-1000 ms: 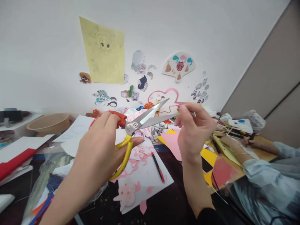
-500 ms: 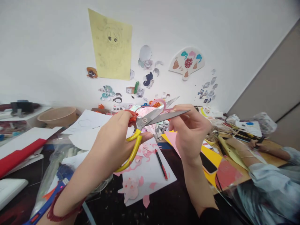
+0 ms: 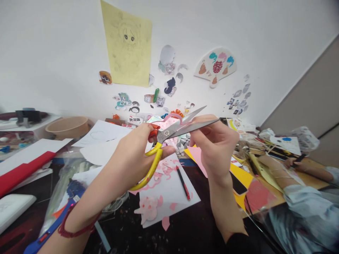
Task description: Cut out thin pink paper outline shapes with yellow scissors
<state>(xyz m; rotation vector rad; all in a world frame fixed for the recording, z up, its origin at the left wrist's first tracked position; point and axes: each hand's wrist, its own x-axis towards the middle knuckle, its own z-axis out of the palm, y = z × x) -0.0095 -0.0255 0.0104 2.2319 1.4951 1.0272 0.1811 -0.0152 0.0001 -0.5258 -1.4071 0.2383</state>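
My left hand (image 3: 135, 155) is wrapped round the yellow and red handles of a pair of scissors (image 3: 166, 133), whose blades are spread apart and point right. With its fingers pinched behind the lower blade, my right hand (image 3: 215, 144) holds a thin pink paper piece (image 3: 176, 118) that curves up between and behind the blades. Below both hands lies a white sheet (image 3: 169, 192) with pink cut-outs (image 3: 148, 208), paper scraps and a red and black pen (image 3: 183, 183) on it.
A phone (image 3: 237, 182) rests on yellow paper at the right, near a co-worker's sleeve (image 3: 307, 201). At the left are a red strip (image 3: 26, 173), a tan bowl (image 3: 67, 127), a blue tool (image 3: 53, 227) and white papers. Drawings hang on the wall (image 3: 79, 46).
The view has shifted slightly, so the wall drawings appear higher and farther right. Both hands keep their hold, and the scissors remain spread around the pink paper.
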